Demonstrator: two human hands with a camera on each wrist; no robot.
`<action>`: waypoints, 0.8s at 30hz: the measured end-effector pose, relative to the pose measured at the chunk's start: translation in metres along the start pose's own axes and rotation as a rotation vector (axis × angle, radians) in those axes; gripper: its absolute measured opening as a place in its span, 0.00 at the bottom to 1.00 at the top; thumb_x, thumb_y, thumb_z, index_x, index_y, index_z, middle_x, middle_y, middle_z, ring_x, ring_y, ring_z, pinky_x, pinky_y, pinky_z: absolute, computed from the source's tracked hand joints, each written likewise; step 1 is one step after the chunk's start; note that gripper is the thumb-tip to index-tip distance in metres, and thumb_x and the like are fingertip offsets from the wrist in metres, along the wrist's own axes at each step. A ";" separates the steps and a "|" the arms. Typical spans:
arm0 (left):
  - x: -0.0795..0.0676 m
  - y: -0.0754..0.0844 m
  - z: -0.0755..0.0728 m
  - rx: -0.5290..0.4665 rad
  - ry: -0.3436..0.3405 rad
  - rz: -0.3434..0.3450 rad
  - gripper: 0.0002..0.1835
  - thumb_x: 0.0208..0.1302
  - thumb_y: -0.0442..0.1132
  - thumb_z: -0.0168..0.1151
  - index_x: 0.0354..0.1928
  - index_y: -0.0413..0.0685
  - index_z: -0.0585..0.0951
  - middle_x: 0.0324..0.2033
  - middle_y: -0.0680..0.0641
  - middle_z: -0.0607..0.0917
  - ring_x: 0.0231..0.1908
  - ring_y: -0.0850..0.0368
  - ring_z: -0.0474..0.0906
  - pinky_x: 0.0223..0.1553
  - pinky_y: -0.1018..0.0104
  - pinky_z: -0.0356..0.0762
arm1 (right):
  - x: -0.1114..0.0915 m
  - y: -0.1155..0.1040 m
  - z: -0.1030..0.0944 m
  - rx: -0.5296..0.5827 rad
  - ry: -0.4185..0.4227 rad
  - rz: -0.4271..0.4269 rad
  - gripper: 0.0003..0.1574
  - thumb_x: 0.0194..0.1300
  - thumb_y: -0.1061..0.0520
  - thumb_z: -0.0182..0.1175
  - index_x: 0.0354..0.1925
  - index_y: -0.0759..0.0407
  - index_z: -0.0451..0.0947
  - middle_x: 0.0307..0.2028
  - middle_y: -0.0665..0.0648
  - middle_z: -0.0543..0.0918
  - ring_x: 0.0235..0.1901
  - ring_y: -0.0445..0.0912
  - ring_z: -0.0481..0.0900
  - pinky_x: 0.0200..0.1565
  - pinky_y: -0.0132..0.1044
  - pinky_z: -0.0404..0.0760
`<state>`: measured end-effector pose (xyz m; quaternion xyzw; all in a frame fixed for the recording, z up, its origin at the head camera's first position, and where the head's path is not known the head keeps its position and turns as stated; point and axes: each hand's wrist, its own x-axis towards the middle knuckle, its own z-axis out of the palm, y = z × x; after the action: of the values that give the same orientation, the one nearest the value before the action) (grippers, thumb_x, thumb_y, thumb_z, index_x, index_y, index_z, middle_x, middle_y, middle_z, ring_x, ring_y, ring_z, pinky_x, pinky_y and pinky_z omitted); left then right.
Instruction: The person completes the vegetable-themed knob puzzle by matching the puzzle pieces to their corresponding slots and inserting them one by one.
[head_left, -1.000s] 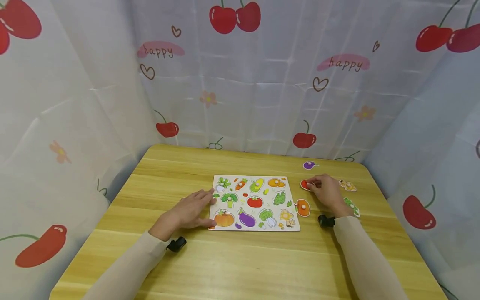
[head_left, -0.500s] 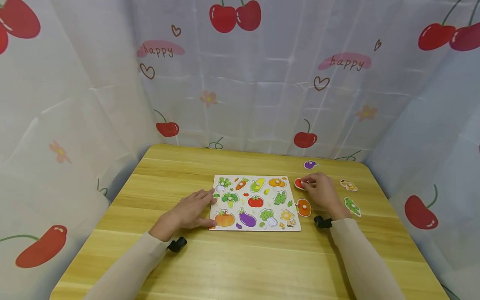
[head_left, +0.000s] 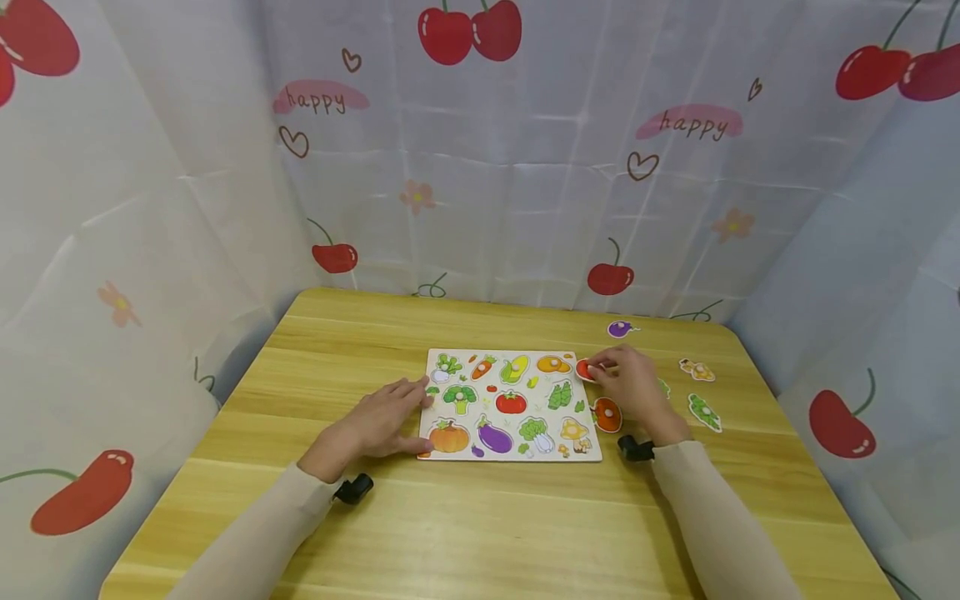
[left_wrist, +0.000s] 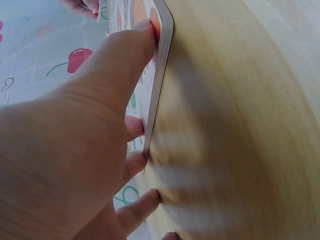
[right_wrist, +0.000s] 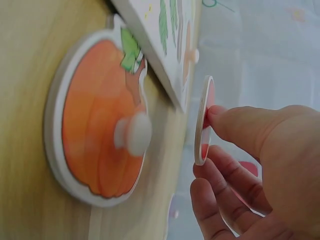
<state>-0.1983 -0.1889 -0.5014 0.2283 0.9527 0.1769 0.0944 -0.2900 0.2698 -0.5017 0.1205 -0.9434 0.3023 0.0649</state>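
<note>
A white puzzle board [head_left: 536, 404] with printed vegetables lies flat on the table in the head view. My left hand [head_left: 375, 421] rests at its left edge, thumb on the front corner and fingers spread along the side. With my right hand [head_left: 633, 383] I pinch a red puzzle piece [head_left: 582, 369] at the board's upper right edge. In the right wrist view that red piece [right_wrist: 204, 120] stands edge-on, held above the table between thumb and fingers. Close by, an orange pumpkin piece [right_wrist: 95, 125] with a white knob touches or overlaps the board's right edge.
An eggplant piece [head_left: 620, 329] lies toward the table's back. Farther right are a mushroom piece [head_left: 697, 370] and a green pea-pod piece [head_left: 705, 412]. Another green piece [head_left: 664, 387] is mostly hidden behind my right hand. A cherry-print curtain [head_left: 480, 208] surrounds the wooden table [head_left: 465, 533].
My right hand has moved left with the red piece, from the table to the board's right edge. A green piece now shows behind that hand. The left hand stays put.
</note>
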 end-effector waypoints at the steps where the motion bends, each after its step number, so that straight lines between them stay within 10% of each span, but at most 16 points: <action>1: 0.000 0.000 0.000 0.002 0.001 0.001 0.43 0.77 0.63 0.79 0.81 0.47 0.77 0.92 0.36 0.64 0.89 0.26 0.63 0.78 0.15 0.71 | 0.000 -0.001 0.000 0.001 -0.003 -0.002 0.11 0.84 0.60 0.72 0.57 0.63 0.95 0.60 0.70 0.88 0.60 0.66 0.87 0.65 0.66 0.91; 24: 0.000 -0.001 0.001 0.007 0.007 -0.002 0.44 0.77 0.63 0.79 0.82 0.47 0.76 0.92 0.36 0.65 0.89 0.26 0.63 0.78 0.14 0.71 | -0.006 -0.027 0.019 -0.006 -0.024 -0.116 0.07 0.80 0.61 0.76 0.51 0.62 0.96 0.55 0.67 0.91 0.56 0.64 0.91 0.62 0.64 0.93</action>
<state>-0.1988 -0.1894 -0.5027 0.2271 0.9539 0.1743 0.0906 -0.2783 0.2390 -0.5032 0.1784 -0.9364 0.2938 0.0713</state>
